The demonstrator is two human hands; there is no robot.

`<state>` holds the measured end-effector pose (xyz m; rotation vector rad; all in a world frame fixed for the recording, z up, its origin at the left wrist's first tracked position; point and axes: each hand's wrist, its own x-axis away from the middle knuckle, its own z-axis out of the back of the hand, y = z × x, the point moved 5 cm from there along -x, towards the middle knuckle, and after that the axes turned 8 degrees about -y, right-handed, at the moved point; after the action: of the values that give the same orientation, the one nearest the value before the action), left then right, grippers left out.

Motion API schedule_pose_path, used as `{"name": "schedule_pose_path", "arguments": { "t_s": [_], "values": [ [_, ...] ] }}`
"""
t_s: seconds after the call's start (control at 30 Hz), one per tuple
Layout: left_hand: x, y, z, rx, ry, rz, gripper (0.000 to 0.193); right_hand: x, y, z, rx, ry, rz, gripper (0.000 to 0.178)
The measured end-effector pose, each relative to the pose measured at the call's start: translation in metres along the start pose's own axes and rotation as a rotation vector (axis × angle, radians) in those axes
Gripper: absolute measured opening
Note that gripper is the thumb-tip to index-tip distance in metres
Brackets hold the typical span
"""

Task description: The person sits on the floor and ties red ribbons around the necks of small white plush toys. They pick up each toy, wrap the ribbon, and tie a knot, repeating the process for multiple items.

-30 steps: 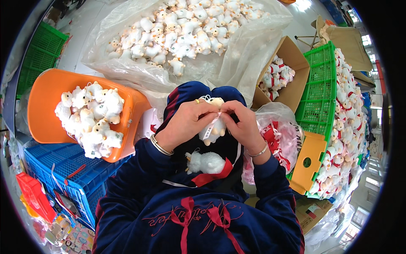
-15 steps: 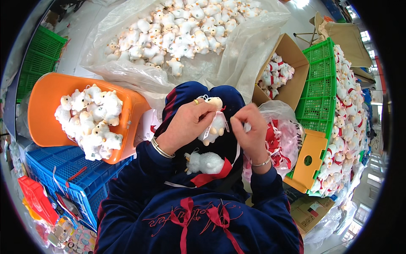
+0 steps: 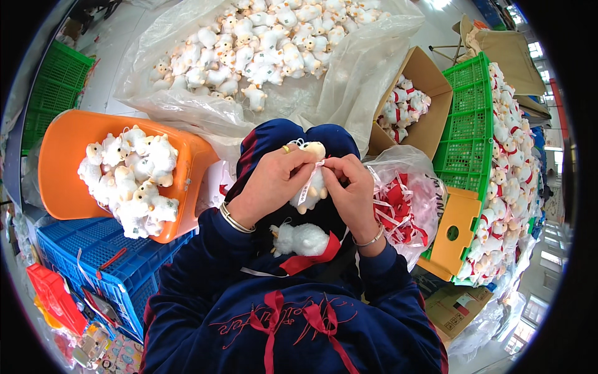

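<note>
A small white plush sheep [image 3: 316,186] with a cream head and a hanging loop rests upright on my lap. Around its neck runs a narrow pale ribbon [image 3: 304,194], one printed end hanging down its front. My left hand [image 3: 272,185] pinches this ribbon at the neck, and my right hand [image 3: 354,194] pinches it from the other side, fingertips close together. The knot itself is partly hidden by fingers. Closer to my body, a second plush sheep [image 3: 302,239] lies on its side on a red cloth piece [image 3: 321,250] with a pale ribbon end.
Left, an orange stool [image 3: 57,168] bears several plush sheep beside a blue crate [image 3: 81,234]. Ahead, many more lie on a plastic sheet [image 3: 156,103]. Right are a bag of red cloth pieces [image 3: 398,206], a cardboard box [image 3: 430,124] and a green crate [image 3: 464,124] by dressed sheep.
My right hand has moved left and forward to the sheep's neck, and its fingertips now meet the ribbon beside my left hand. My left hand stays nearly in place.
</note>
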<state>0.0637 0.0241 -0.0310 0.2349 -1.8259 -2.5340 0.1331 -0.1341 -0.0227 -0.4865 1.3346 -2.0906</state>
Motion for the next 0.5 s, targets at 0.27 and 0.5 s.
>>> {"name": "schedule_pose_path", "arguments": {
  "t_s": [0.27, 0.5],
  "values": [
    [0.0006, 0.0008, -0.0003, 0.023, -0.004, 0.004, 0.01, -0.0045, 0.0072, -0.0024, -0.033, -0.007, 0.001, 0.008],
    [0.002, 0.0002, -0.0007, 0.012, 0.021, 0.014, 0.007, -0.0076, 0.0046, 0.0004, -0.008, -0.037, 0.025, 0.006]
  ]
}}
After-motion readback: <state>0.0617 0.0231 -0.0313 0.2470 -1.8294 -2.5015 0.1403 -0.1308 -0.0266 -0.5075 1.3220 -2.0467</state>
